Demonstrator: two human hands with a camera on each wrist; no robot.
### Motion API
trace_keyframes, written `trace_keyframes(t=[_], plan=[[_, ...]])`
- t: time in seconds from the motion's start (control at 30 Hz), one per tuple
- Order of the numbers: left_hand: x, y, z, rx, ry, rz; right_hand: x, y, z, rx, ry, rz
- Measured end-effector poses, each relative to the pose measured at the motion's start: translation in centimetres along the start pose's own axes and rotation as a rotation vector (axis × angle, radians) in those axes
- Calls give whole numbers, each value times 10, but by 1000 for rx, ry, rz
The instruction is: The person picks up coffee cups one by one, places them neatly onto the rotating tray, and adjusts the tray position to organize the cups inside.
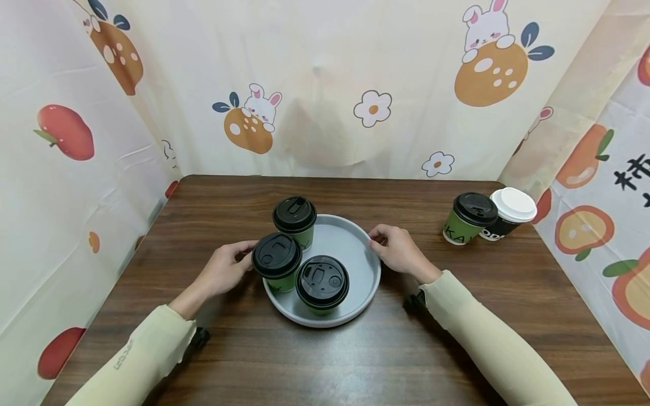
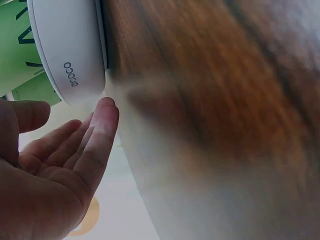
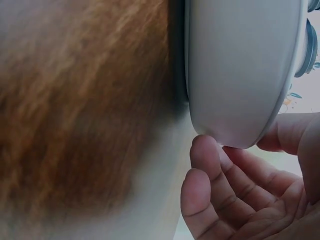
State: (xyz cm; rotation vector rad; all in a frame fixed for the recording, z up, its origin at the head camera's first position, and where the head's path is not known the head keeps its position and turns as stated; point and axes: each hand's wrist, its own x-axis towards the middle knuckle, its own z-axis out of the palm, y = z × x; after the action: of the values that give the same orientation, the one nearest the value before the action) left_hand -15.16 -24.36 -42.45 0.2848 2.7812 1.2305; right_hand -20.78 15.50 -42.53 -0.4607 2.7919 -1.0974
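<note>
A round pale grey tray (image 1: 360,276) lies on the table, bearing three green paper cups with black lids: a back cup (image 1: 294,215), a left cup (image 1: 276,258) and a front cup (image 1: 323,285). My left hand (image 1: 229,269) is at the tray's left side by the left cup. In the left wrist view its fingers (image 2: 95,145) are fairly straight, fingertips right at the tray wall marked "ecoco", thumb apart from it. On the opposite side my right hand (image 1: 398,249) pinches the tray's rim, thumb over the edge and fingertips (image 3: 205,152) against the lower wall.
Toward the back right of the brown wooden table (image 1: 233,197) stand another green cup with a black lid (image 1: 469,219) and a dark cup with a white lid (image 1: 510,211), close together. Printed cloth (image 1: 325,51) hangs behind the table and along both sides.
</note>
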Motion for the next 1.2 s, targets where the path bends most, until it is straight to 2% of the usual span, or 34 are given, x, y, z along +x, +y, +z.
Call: trace_keyframes(t=[0.3,0.87,1.2], plan=[[-3,-2,0,15,19,11,-4,1,1,23,-11,23],[-13,0,-5,127,64,50,-13,0,1,18,11,7],[-18,1,-8,172,77,41,-17,-1,0,-7,10,5]])
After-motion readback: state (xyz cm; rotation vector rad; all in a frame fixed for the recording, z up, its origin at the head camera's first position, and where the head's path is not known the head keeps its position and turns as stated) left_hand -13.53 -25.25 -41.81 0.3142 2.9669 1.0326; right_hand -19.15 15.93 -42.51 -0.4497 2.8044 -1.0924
